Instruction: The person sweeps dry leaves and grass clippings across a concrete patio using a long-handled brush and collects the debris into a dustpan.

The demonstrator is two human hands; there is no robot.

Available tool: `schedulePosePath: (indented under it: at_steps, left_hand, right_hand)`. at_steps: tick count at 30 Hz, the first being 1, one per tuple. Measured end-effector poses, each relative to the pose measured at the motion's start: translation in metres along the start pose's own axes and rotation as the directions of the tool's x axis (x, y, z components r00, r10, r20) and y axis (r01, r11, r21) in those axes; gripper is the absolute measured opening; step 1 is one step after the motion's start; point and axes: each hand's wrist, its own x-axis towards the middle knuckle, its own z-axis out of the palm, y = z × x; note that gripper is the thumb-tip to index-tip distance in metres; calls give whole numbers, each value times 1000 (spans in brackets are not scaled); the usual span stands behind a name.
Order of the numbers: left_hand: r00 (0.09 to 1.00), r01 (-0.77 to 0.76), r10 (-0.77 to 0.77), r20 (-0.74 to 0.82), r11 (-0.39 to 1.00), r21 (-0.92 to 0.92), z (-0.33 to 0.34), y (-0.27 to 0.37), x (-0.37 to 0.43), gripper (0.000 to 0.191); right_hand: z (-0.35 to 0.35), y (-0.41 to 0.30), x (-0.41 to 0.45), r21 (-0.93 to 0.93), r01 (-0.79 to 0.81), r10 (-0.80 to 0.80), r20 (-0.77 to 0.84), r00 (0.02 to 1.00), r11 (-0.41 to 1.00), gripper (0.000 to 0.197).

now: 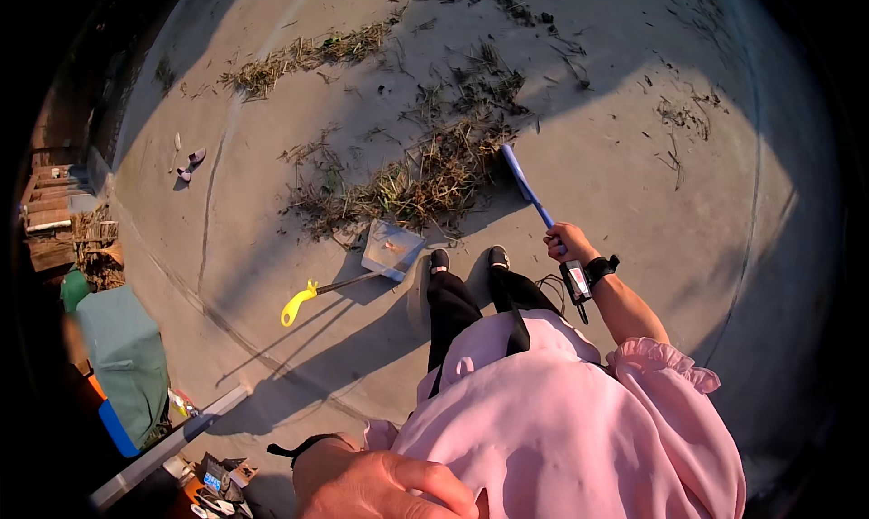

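Note:
My right hand (570, 243) is closed around the handle of a blue broom (533, 188), whose head touches the concrete at the right end of a heap of dry plant stalks (428, 176). At the bottom, near the camera, my left hand (394, 485) is raised in front of the pink top; its fingertips are partly cut off, and I cannot tell whether it holds anything. A long-handled dustpan (394, 249) with a yellow grip (296, 305) stands between the heap and my feet, with a little debris in its pan.
A strip of dry stalks (305, 57) lies at the upper left, scattered debris (682, 118) at the right. Small purple shoes (191, 165) rest on the left. Along the left edge are a green cover (129, 363), a blue container (117, 427) and a low ledge (170, 444).

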Motion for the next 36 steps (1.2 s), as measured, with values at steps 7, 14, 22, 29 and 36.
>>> schedulePosePath:
  at_steps: [7,14,22,29,36]
  left_hand:
    - [364,897,-565,-741,427,115,-35,-96,-154,17]
    - [-349,710,-588,-730,342,-615,-46,-149,-390,37]
    - [-435,718,-448,-781,351,-601,-91,-164,-441,68]
    - [-127,662,-526,-841,587,-466,-136,-175,-415,55]
    - [-59,590,-446,-893,706,-392,-139,-197,-409,35]
  right_hand:
    - [19,-32,-41,-229,94,-98,-6,995,969,7]
    - [21,-44,0,-97,9,-15,-64,998,995,9]
    - [119,14,33,-110,-119,97,-184,978,987,9]
    - [181,89,23,-423,-63,18,-110,994,904,56]
    - [213,117,4,-688,-136,207,21,978,712,54]
